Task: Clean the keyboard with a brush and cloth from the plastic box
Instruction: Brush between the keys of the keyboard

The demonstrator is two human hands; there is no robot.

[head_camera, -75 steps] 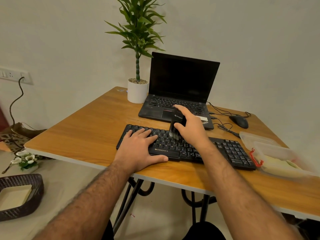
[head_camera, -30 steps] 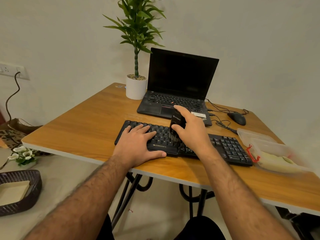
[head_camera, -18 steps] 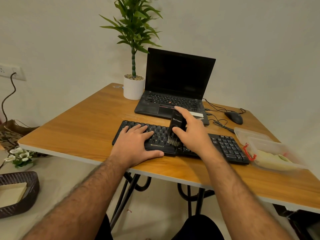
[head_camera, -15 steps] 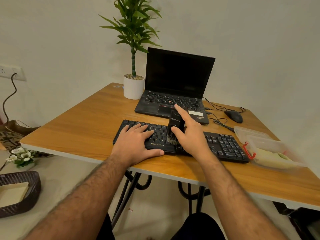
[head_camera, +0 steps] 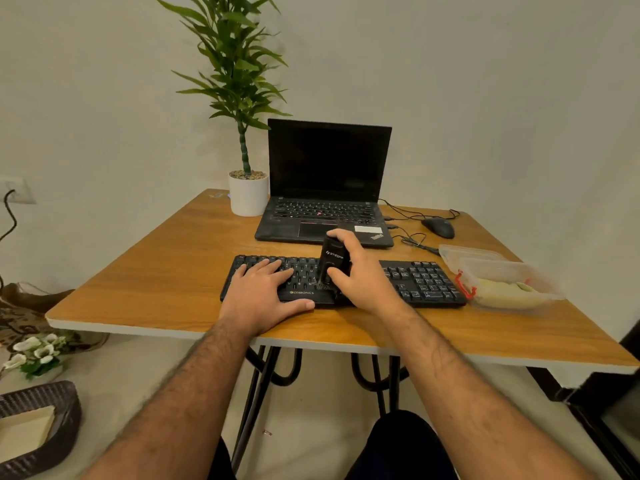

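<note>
A wooden table point(head_camera: 166, 271) is seen from above and in front, as by someone seated at its near edge. A black keyboard point(head_camera: 419, 282) lies parallel to that edge, close to it and roughly centred. The left hand point(head_camera: 263, 292) is laid flat and open on the keyboard's left end, fingers spread over the keys and thumb along the front rim, holding nothing; it appears to be steadying the board. The right hand point(head_camera: 363, 275) is closed around a short black brush point(head_camera: 333, 263), which is held upright with its bristles pressed onto the keys near the middle of the keyboard, by the front row. Toward the table's right edge, just beside the keyboard's right end, an open clear plastic box point(head_camera: 540, 282) with a red clasp is seen, its lid point(head_camera: 467, 252) lying just behind it. A pale yellow cloth point(head_camera: 502, 294) is lying inside the box. The brushing step is judged to be under way, about half across the keys; whether any dust has been lifted cannot be told. The right-hand key block looks yet to be brushed, and the wiping with the cloth has not been begun. At the far edge an open laptop point(head_camera: 329, 188), a potted plant point(head_camera: 247, 192) and a mouse point(head_camera: 438, 227) are standing.
</note>
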